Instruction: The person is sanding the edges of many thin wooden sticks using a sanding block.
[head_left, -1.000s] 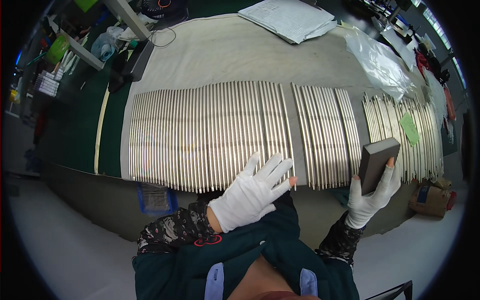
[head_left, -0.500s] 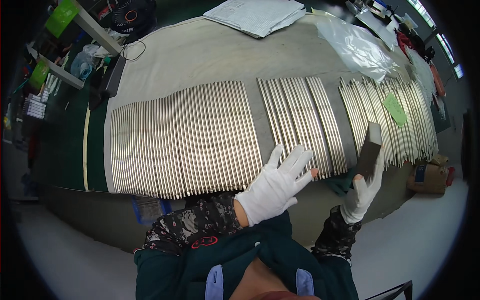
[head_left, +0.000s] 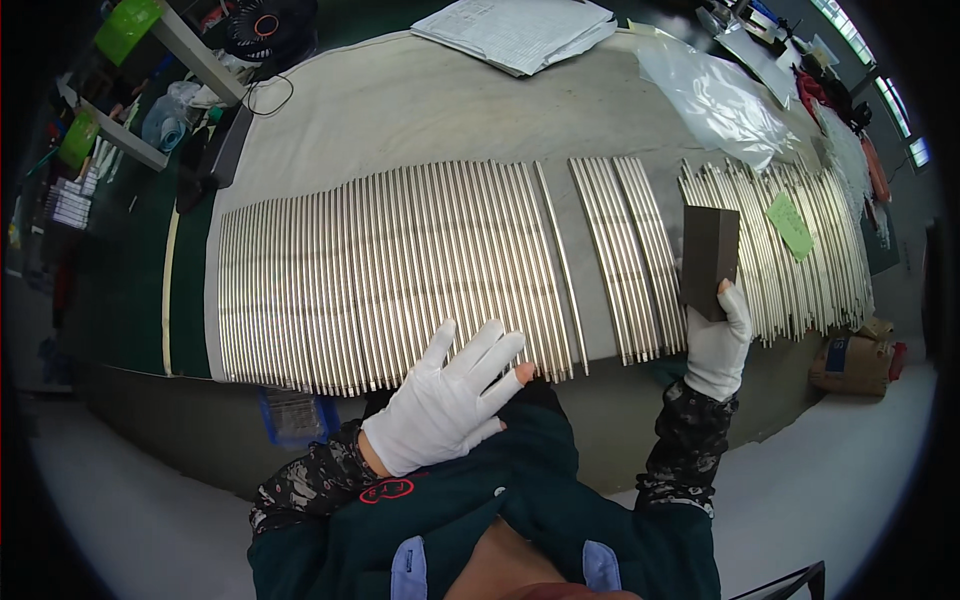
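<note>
Many thin silvery metal rods lie side by side on the table, with a wide group of rods (head_left: 370, 280) at the left. One single rod (head_left: 561, 265) lies just right of that group, slightly apart. Further right is a narrow group of rods (head_left: 620, 265). My left hand (head_left: 440, 405), in a white glove with a bare fingertip showing, is open, fingers spread over the near ends of the wide group. My right hand (head_left: 718, 345), gloved too, grips a dark brown rectangular block (head_left: 708, 260) between the narrow group and a heaped right-hand group of rods (head_left: 770, 270).
A green paper note (head_left: 790, 225) lies on the right-hand rods. Behind are a stack of papers (head_left: 515, 35) and a clear plastic bag (head_left: 715, 95). A black fan (head_left: 265, 28) stands at the far left. A cardboard box (head_left: 852, 362) is at the lower right.
My left hand has moved left, and several rods from the middle group now lie against the wide left group. My right hand has shifted slightly left, turning the block so its broad face shows.
</note>
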